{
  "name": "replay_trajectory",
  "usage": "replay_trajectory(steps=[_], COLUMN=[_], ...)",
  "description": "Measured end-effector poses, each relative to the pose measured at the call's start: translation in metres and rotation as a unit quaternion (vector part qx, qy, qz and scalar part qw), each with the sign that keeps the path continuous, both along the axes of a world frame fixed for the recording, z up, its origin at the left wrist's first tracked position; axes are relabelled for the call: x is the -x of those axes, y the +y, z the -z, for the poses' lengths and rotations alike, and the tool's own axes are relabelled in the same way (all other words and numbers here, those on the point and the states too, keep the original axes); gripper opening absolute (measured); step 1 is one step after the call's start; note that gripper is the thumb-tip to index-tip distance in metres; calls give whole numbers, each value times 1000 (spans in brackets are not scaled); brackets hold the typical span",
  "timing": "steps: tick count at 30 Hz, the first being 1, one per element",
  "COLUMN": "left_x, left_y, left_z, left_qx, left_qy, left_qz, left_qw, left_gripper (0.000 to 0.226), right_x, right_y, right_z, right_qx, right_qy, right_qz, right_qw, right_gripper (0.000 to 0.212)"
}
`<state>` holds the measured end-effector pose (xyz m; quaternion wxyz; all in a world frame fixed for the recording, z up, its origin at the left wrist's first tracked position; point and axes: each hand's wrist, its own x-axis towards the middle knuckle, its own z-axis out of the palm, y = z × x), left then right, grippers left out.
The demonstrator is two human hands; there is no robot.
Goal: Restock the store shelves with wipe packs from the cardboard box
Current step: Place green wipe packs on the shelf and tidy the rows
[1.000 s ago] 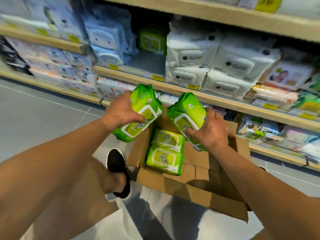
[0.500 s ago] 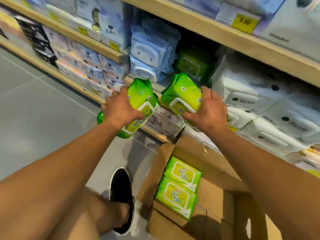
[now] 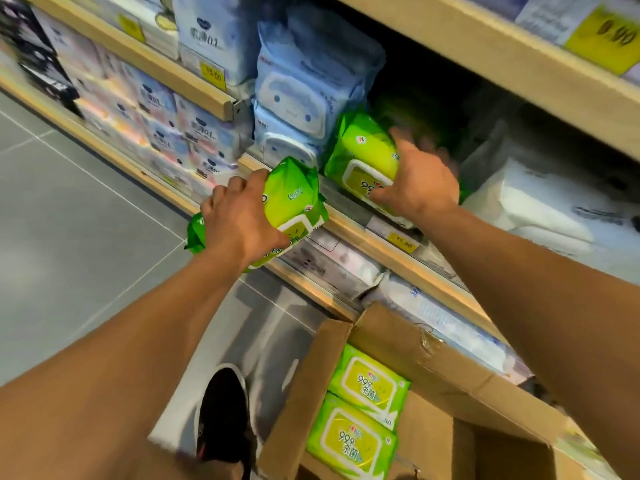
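Head view. I saw both hands raised toward the shelving, each carrying one green wipe pack.

Left hand [image 3: 239, 216]: the fingers were curled over the top of the left green pack [image 3: 294, 206] and the thumb lay along its near side, so the grip was closed around the pack's width. The pack was tilted, its lidded face turned down and to the right, and it hung in front of the shelf edge [image 3: 349, 223], near the lip; I could not tell whether it touched the lip.

Right hand [image 3: 420, 181]: the palm lay against the right side of the right green pack [image 3: 363, 154], with the thumb on its lidded face. The fingers reached behind the pack and were blurred, so I could not tell how far they wrapped. This pack stood upright above the shelf board, just beside the stacked blue packs [image 3: 304, 98] on its left. White packs [image 3: 540, 202] lay on the same shelf to the right of the hand.

Cardboard box [image 3: 450, 362]: it sat open at the lower right, against the lowest shelf. Two boxed green packs [image 3: 360, 410] lay inside along its left wall, labels up, one touching the other end to end.

A black shoe [image 3: 223, 414] stood on the grey floor [image 3: 69, 220] just left of the box.
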<state>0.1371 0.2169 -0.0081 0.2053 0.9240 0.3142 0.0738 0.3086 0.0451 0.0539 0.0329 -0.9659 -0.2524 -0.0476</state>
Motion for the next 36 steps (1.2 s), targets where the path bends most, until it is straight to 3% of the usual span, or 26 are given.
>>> replay_trajectory(steps=[7, 13, 17, 23, 28, 36], left_x=[-14, -22, -20, -18, -19, -22], left_y=[-4, -17, -19, -22, -19, -20], left_z=[12, 15, 17, 21, 24, 26], left_qx=[25, 25, 24, 29, 30, 20], left_qy=[-26, -22, -28, -30, -27, -39], left_qz=[-6, 3, 5, -1, 1, 7], left_qw=[999, 999, 999, 999, 999, 999], left_gripper=[105, 106, 106, 107, 109, 106], right_x=[-52, -51, -64, -51, -70, -58], right_y=[16, 25, 27, 22, 30, 24], right_z=[3, 34, 30, 59, 65, 80], right_qx=[28, 24, 28, 100, 79, 59], right_qy=[171, -30, 10, -2, -38, -10], right_qz=[11, -7, 31, -9, 11, 7], right_qw=[985, 999, 999, 995, 996, 998], right_gripper=[84, 66, 73, 117, 85, 82])
